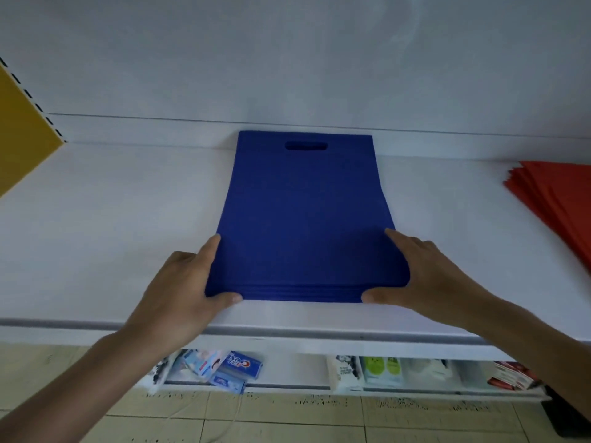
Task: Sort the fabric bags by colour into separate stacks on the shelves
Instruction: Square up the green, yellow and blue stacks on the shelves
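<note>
On top of white shelf (112, 219), flat in the middle: blue bags (303, 219), stacked, handle hole at 12 o'clock. At 7 o'clock corner: left hand (179, 282), fingers spread and straight, pressing side and front edge. At 5 o'clock corner: right hand (425, 276), same. Far at 3 o'clock: red bags (559, 203).
</note>
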A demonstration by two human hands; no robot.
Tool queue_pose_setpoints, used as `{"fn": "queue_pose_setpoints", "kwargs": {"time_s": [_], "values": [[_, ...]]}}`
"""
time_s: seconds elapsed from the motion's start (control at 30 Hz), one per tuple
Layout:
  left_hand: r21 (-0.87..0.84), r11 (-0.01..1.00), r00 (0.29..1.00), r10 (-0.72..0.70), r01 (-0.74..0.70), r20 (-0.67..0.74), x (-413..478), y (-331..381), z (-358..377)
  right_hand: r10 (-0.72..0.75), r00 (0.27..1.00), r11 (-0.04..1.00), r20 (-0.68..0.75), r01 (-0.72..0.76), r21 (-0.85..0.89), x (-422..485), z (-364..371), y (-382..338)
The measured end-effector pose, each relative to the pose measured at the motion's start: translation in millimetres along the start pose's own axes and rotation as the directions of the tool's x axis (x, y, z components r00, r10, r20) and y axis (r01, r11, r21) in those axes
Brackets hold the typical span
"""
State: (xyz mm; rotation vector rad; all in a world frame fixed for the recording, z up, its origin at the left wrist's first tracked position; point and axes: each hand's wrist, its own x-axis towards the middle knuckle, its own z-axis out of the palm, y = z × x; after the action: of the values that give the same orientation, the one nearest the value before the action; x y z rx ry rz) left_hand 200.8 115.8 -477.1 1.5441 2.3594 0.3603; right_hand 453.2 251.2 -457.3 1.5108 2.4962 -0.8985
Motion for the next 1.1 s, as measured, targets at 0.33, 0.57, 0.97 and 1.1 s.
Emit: {"fn": "queue_pose_setpoints", "kwargs": {"time_s": [0.33, 0.57, 0.97, 1.1], "values": [[-0.129, 0.986, 0.99, -0.098, 0.11, 0.098, 3.1, 7.1, -7.1, -0.093, 0.996, 0.995, 0.011, 0.093, -0.02, 5.8, 0.9, -0.7], [-0.233, 0.946, 0.968, -0.246, 0.227, -0.055, -3.1, 33.9, -7.5, -0.062, 0.988, 0.958, -0.14, 0.098, 0.27, -20.0, -13.9, 39.5], [-0.356, 0.921, 0.982, 0.113, -0.16, -0.148, -26.0, 183.1, -6.3, 0.01, 0.907, 0.961, -0.422, 0.108, 0.254, -76.8, -95.7, 135.8], [-0.414, 0.893, 0.983, 0.132, -0.174, -0.128, -24.9, 243.3, 17.9, 0.037, 0.895, 0.97, -0.444, 0.074, 0.23, -78.4, -129.4, 184.0]]}}
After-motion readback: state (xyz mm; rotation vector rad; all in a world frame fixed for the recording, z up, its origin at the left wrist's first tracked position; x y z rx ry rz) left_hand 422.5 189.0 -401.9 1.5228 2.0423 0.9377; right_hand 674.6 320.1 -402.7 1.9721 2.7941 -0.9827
